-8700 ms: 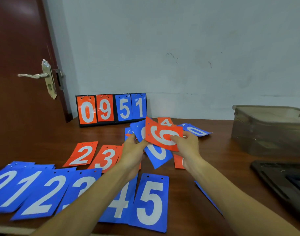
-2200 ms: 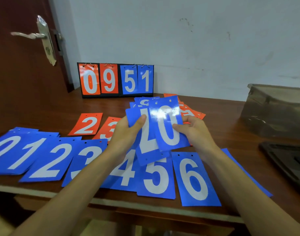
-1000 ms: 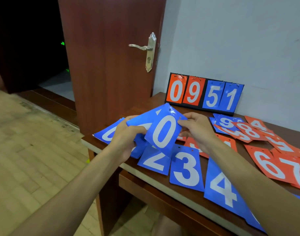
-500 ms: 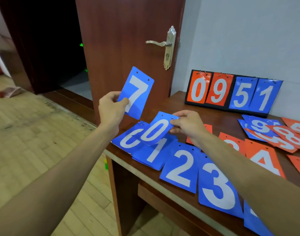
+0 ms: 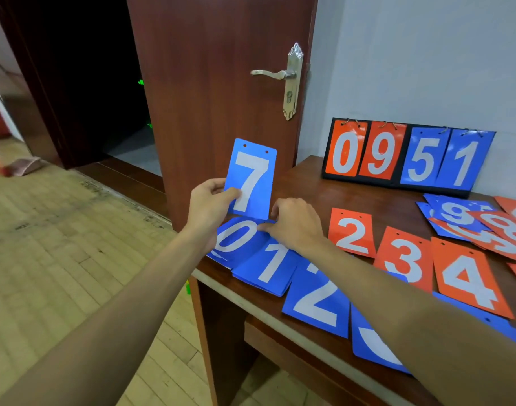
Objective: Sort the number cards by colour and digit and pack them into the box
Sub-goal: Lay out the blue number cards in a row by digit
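Along the bench's near edge I see the blue 2 card, blue 1 card and blue 0 card lying overlapped toward the left corner. My right grip, fingers curled, pinches the blue 0 card's far corner. Just beyond, my left grip holds the blue 7 card upright between thumb and fingers over the left edge; farther back lie orange cards, and the scoreboard stands at the far edge.
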{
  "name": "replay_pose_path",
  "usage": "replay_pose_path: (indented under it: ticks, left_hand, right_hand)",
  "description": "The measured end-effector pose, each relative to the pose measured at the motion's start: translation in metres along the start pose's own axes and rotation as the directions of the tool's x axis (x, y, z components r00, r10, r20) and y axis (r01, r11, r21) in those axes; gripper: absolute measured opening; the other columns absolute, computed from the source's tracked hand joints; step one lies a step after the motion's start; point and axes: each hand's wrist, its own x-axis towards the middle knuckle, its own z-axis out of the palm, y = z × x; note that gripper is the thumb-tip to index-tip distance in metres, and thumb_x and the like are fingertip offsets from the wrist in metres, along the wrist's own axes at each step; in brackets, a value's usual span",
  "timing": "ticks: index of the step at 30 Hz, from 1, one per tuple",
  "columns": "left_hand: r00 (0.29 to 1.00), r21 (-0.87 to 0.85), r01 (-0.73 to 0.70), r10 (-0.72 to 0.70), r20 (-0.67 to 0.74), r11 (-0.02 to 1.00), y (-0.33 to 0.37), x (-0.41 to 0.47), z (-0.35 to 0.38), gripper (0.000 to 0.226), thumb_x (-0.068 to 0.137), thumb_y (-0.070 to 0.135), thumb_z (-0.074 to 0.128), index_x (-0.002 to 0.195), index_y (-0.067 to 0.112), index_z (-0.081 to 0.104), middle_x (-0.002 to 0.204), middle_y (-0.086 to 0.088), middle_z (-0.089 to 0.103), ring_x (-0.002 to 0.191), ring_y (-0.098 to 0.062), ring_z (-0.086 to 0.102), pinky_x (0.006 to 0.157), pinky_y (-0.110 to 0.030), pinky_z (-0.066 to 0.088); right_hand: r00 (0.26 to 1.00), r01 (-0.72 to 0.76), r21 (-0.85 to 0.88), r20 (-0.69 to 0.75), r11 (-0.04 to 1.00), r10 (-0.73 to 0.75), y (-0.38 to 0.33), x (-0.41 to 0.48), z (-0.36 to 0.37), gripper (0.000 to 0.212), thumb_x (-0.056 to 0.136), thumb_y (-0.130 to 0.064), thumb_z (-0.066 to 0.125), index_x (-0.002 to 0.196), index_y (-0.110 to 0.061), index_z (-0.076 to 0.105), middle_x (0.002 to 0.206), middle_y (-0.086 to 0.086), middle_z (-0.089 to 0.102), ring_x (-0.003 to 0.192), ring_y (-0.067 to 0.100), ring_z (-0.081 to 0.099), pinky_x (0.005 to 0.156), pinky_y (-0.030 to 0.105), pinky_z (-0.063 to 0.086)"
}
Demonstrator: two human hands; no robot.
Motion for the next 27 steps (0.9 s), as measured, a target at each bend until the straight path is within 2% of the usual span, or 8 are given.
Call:
replay_pose_path:
  ticks: [4, 6, 8, 10, 16, 21, 24, 27]
  left_hand:
    - [0.998, -0.033, 0.032, -0.030, 0.059, 0.999, 0.008, -0.015, 0.010, 0.008, 0.090, 0.017, 0.064, 0.095, 0.020, 0.059, 0.097, 0.001, 0.071, 0.083, -0.014, 0.072, 0.062, -0.028, 0.059]
    - [0.993, -0.045, 0.035, -0.030, 0.112, 0.998, 0.012, -0.028, 0.020, 0.014, 0.089, 0.012, 0.063, 0.102, 0.012, 0.061, 0.098, -0.003, 0.071, 0.082, -0.015, 0.072, 0.061, -0.028, 0.059]
    - [0.978, -0.043, 0.049, -0.039, 0.203, 0.998, 0.013, -0.045, 0.037, 0.019, 0.087, 0.007, 0.062, 0.106, 0.006, 0.061, 0.099, -0.007, 0.071, 0.077, -0.016, 0.071, 0.058, -0.027, 0.058]
    - [0.951, -0.037, 0.068, -0.054, 0.306, 0.997, 0.014, -0.067, 0.059, 0.020, 0.086, 0.005, 0.062, 0.107, 0.004, 0.061, 0.097, -0.008, 0.070, 0.075, -0.016, 0.069, 0.058, -0.028, 0.058]
    - [0.826, 0.009, 0.086, -0.076, 0.559, 0.996, 0.018, -0.138, 0.135, 0.015, 0.084, 0.001, 0.062, 0.099, 0.006, 0.060, 0.091, -0.009, 0.069, 0.072, -0.018, 0.068, 0.060, -0.035, 0.059]
    - [0.686, 0.090, 0.064, -0.110, 0.719, 0.994, 0.017, -0.191, 0.182, 0.030, 0.082, 0.005, 0.068, 0.111, 0.007, 0.062, 0.098, -0.011, 0.073, 0.086, -0.027, 0.069, 0.079, -0.042, 0.054]
    - [0.623, 0.070, 0.092, -0.112, 0.774, 0.993, 0.015, -0.226, 0.205, 0.014, 0.090, 0.012, 0.060, 0.102, 0.008, 0.065, 0.091, -0.010, 0.072, 0.069, -0.018, 0.066, 0.060, -0.028, 0.051]
    - [0.584, 0.097, 0.059, -0.113, 0.804, 0.994, 0.010, -0.258, 0.223, 0.016, 0.090, 0.010, 0.060, 0.103, 0.002, 0.063, 0.082, -0.011, 0.068, 0.062, -0.022, 0.059, 0.052, -0.026, 0.044]
  right_hand:
    - [0.992, -0.101, 0.312, -0.045, 0.945, 0.121, 0.025, -0.007, -0.024, 0.011, 0.087, -0.014, 0.059, 0.090, -0.013, 0.069, 0.093, 0.002, 0.070, 0.086, 0.018, 0.063, 0.076, 0.029, 0.054]
    - [0.968, -0.190, 0.558, -0.033, 0.808, 0.250, 0.041, -0.016, -0.049, 0.019, 0.089, -0.008, 0.053, 0.094, -0.014, 0.070, 0.091, 0.000, 0.071, 0.076, 0.012, 0.061, 0.063, 0.016, 0.047]
    - [0.948, -0.229, 0.754, 0.030, 0.616, 0.316, 0.055, -0.030, -0.078, 0.020, 0.093, -0.012, 0.050, 0.104, -0.010, 0.067, 0.090, 0.001, 0.070, 0.064, 0.012, 0.058, 0.053, 0.019, 0.041]
    - [0.949, -0.216, 0.829, 0.053, 0.516, 0.312, 0.072, -0.050, -0.106, 0.022, 0.096, -0.016, 0.049, 0.112, -0.010, 0.062, 0.090, 0.004, 0.070, 0.062, 0.013, 0.059, 0.051, 0.024, 0.041]
    - [0.920, -0.185, 0.789, -0.071, 0.585, 0.385, 0.128, -0.123, -0.166, 0.026, 0.088, -0.002, 0.060, 0.113, -0.008, 0.059, 0.074, 0.003, 0.061, 0.047, 0.008, 0.058, 0.042, 0.018, 0.044]
    - [0.870, -0.250, 0.749, -0.105, 0.614, 0.482, 0.182, -0.183, -0.204, 0.015, 0.083, -0.003, 0.068, 0.096, -0.007, 0.063, 0.074, 0.003, 0.062, 0.062, 0.011, 0.058, 0.051, 0.020, 0.048]
    - [0.873, -0.278, 0.731, -0.078, 0.624, 0.481, 0.207, -0.219, -0.220, 0.014, 0.080, 0.000, 0.070, 0.088, -0.008, 0.061, 0.067, 0.005, 0.060, 0.055, 0.008, 0.056, 0.048, 0.018, 0.047]
    - [0.892, -0.306, 0.697, -0.027, 0.648, 0.451, 0.231, -0.252, -0.231, 0.018, 0.080, 0.001, 0.070, 0.095, -0.005, 0.066, 0.069, 0.007, 0.062, 0.059, 0.010, 0.059, 0.050, 0.019, 0.048]
